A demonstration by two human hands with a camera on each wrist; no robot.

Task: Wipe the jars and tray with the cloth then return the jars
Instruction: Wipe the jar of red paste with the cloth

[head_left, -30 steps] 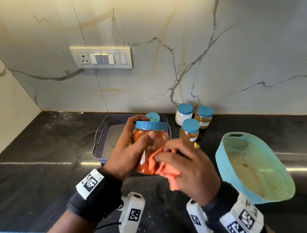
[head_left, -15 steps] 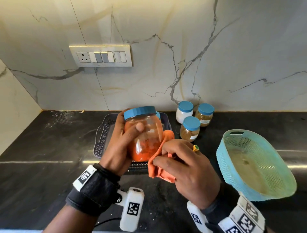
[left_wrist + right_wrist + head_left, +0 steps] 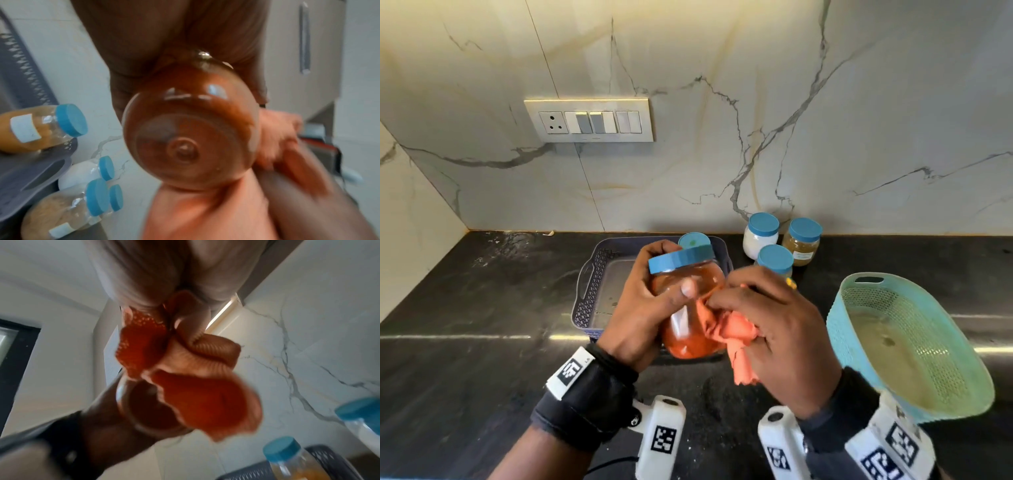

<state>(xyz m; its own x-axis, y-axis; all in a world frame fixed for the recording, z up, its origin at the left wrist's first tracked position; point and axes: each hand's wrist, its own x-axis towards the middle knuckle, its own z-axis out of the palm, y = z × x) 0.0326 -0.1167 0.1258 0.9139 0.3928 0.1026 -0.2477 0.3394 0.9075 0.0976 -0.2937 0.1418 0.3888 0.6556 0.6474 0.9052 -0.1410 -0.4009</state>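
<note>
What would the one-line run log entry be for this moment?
step: wiping jar | left hand: holds red-filled jar tilted above counter | right hand: presses orange cloth to jar side | grey tray: one jar inside

Glossy clear jar [image 3: 690, 308], knitted orange cloth [image 3: 736, 337], perforated plastic tray [image 3: 592, 291], polished dark counter [image 3: 465, 325].

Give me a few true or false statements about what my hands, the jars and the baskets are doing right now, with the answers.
1. The left hand grips the jar of orange powder. True.
2. The right hand holds a blue sponge. False: it holds an orange cloth.
3. The held jar has no lid. False: a blue lid is on.
4. Three small jars stand outside the grey tray. True.
5. The teal basket holds jars. False: none show inside.
</note>
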